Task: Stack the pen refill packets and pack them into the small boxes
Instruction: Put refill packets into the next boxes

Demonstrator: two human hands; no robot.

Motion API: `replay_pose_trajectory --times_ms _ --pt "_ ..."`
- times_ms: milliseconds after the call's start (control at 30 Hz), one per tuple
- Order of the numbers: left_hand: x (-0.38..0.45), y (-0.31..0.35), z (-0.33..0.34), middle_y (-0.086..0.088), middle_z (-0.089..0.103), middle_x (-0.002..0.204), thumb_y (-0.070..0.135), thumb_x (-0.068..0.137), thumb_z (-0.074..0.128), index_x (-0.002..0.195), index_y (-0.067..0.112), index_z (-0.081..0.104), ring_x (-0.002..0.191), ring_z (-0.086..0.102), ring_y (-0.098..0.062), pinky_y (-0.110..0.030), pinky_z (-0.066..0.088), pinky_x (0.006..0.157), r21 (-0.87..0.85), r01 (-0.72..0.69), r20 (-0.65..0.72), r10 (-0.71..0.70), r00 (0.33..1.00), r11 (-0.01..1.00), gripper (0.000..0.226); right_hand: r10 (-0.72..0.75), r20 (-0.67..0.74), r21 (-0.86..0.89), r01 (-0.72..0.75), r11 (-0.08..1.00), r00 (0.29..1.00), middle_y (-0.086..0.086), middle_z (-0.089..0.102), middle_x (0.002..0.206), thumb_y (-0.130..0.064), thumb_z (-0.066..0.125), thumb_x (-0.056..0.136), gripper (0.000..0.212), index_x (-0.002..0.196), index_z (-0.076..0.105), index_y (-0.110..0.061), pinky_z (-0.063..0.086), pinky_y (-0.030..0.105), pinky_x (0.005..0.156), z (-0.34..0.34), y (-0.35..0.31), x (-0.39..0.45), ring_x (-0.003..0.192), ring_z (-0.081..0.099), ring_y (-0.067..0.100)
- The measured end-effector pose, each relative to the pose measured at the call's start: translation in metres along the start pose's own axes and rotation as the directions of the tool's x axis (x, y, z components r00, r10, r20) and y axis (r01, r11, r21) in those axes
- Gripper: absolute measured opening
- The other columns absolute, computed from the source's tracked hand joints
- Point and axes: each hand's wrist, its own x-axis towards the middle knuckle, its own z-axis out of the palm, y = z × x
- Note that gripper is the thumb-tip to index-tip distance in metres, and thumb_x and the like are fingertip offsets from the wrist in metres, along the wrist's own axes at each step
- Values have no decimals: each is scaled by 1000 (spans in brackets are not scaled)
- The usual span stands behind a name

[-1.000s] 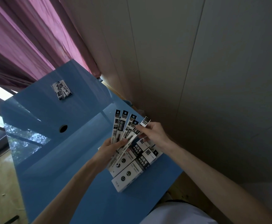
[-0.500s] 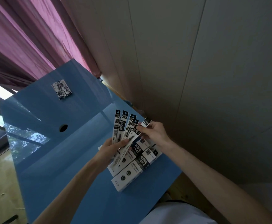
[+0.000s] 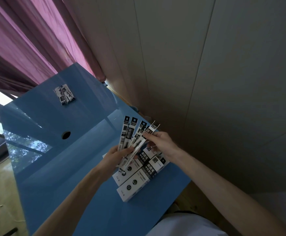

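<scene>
**Blue worktop, a fan of packets in two hands**

Blue and shiny, the worktop [image 3: 57, 167] fills the lower left of the view. It has a small round hole [image 3: 66, 135] in it.

The left hand [image 3: 116, 156] grips the bottom ends of a bunch of packets [image 3: 135, 138]. The packets are long and thin, black and white, and they spread out like a fan above the hand. Their tops point up and away from the person.

The right hand [image 3: 161, 144] pinches the packet at the right edge of the fan, near its top, between thumb and fingers. That packet leans more to the right than the others.

Under both hands lie the boxes [image 3: 139, 178]. They are white with dark ends and lie flat on the worktop, side by side and touching, close to its right edge. The near box shows a round mark with "0.5" on it. The hands and the fan cover part of the far boxes, so how many there are cannot be told.

Far off on the worktop, well apart from the hands, lies a small pile of more packets [image 3: 64, 94]. They sit in a loose heap.

Behind the worktop hangs a purple curtain [image 3: 28, 40]. A pale wall [image 3: 207, 74] stands along the right side.
</scene>
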Motion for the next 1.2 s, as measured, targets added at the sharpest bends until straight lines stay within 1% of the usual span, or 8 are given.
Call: replay_pose_trajectory --times_ms 100,233,367,467,567,800,967,1200 --pt "1 3 -1 -18 75 114 17 99 63 123 4 62 101 74 -30 -41 63 79 -15 46 15 -45 999 999 28 13 38 -11 -12 1000 999 3 73 78 -26 72 95 17 88 69 -10 44 21 56 1 0 -1 62 60 9" --pt "3 6 -5 -20 74 115 20 100 61 126 1 58 103 73 -33 -46 61 85 33 73 54 -75 996 997 32 5 24 4 -5 1000 1000 4 77 88 -25 76 92 13 90 70 -13 48 20 58 4 -2 0 70 68 9" --pt "8 5 -8 -25 72 114 32 101 59 124 0 58 98 72 -33 -45 61 86 118 45 44 -50 998 992 39 -48 -58 87 53 995 997 17 78 102 -21 75 93 24 101 71 1 52 24 59 6 -1 3 82 72 22" --pt "13 4 -6 -20 75 100 31 104 55 116 -1 65 88 71 -31 -42 60 85 131 -69 -70 79 994 989 35 -55 -175 169 85 982 983 19 77 99 -17 72 95 27 107 69 7 56 20 55 -1 -4 7 71 73 17" --pt "20 7 -5 -11 72 84 22 107 50 97 -3 64 72 68 -21 -30 60 68 141 -185 -250 216 944 972 31 -63 -309 230 139 963 949 14 78 96 -16 72 95 21 104 72 2 58 20 57 -18 -7 14 68 72 13" --pt "38 -6 -11 2 51 60 36 96 68 68 16 45 53 45 -16 -34 40 56 666 -147 -315 454 833 731 41 22 -470 391 186 901 883 14 75 107 -14 71 96 12 100 72 -3 62 23 63 -55 -10 28 84 72 17" --pt "48 -8 -10 9 64 89 40 76 87 76 29 55 72 62 -13 -35 53 65 747 -103 -275 446 852 657 35 100 -503 487 186 853 858 16 73 112 -10 72 95 18 108 70 1 61 23 59 -67 -8 31 88 72 21" --pt "55 -10 -15 6 77 79 26 71 91 99 25 77 74 73 -14 -46 62 76 709 -55 -249 322 913 704 32 96 -517 477 194 857 850 16 74 111 -11 70 97 17 109 70 0 64 27 64 -67 -9 33 90 73 21"
